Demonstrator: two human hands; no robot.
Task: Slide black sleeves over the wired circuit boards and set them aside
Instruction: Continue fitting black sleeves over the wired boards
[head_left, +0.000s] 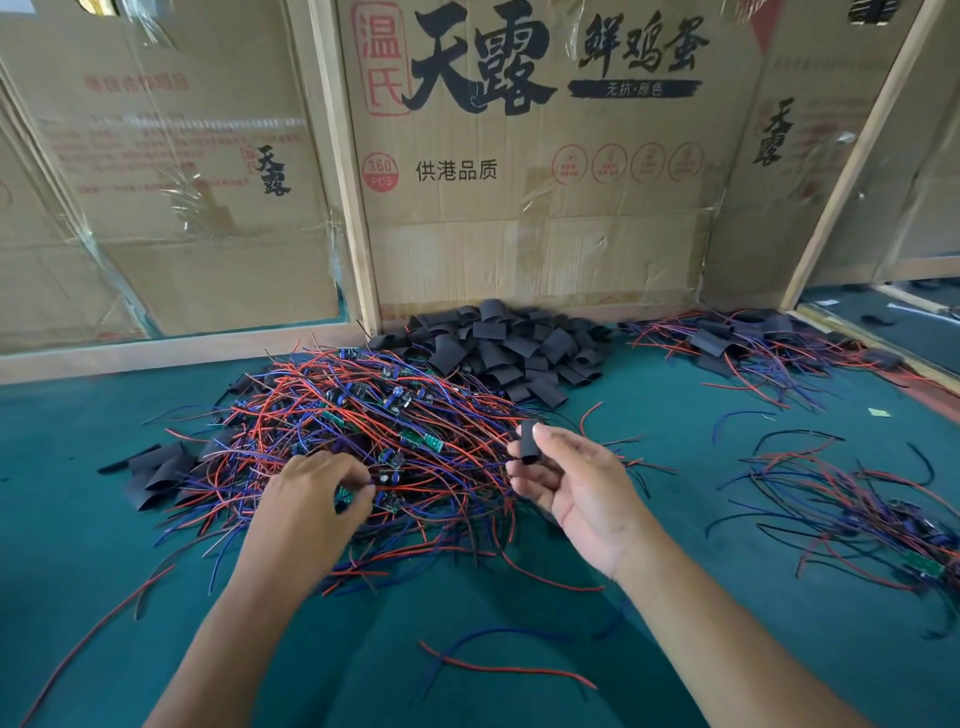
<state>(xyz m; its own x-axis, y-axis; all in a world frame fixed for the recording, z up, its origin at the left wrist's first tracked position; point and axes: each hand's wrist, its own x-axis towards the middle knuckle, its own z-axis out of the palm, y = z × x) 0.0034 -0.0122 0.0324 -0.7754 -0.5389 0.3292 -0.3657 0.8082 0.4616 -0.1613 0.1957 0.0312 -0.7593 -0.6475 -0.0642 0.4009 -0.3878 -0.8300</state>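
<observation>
A big tangle of green circuit boards with red and blue wires lies on the green table top. My left hand reaches into its near edge and pinches a small green circuit board by its wires. My right hand hovers to the right of the tangle and pinches one short black sleeve upright between thumb and fingers. A heap of loose black sleeves sits behind the tangle against the cardboard.
Sleeved boards with wires lie in a pile at the back right. Another bundle of wired boards lies at the right. A few flat sleeves lie at the left. Stray wires lie in front. Cardboard walls close the back.
</observation>
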